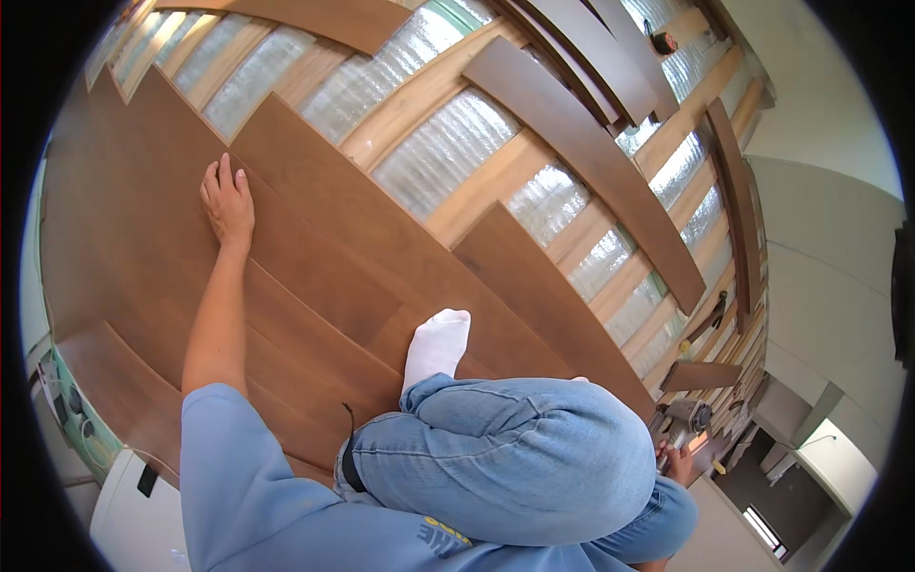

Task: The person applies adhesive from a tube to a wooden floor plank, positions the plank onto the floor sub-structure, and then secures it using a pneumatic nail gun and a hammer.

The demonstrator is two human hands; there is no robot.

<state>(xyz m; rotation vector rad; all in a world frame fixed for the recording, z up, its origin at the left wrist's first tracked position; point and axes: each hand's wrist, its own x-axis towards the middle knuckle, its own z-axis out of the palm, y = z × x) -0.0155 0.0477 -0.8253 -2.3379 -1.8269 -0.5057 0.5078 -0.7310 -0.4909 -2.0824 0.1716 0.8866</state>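
Observation:
My left hand (227,202) lies palm down with fingers stretched out on the laid brown floorboards (324,253), beside a seam near their stepped edge. At the right, beyond my bent knee, my right hand (678,464) is closed round the grip of a grey power tool that looks like a nail gun (684,414). My knee partly hides this tool and my right forearm. A shorter board end (534,276) sits along the front edge of the laid boards, and my white-socked foot (438,343) rests on them.
Wooden joists (419,91) with silvery insulation (448,153) between them lie bare ahead. Loose planks (591,162) lie across the joists, more stacked farther off (581,48). A hammer (710,317) and a short board piece (701,376) are at the right. A white box (133,510) stands lower left.

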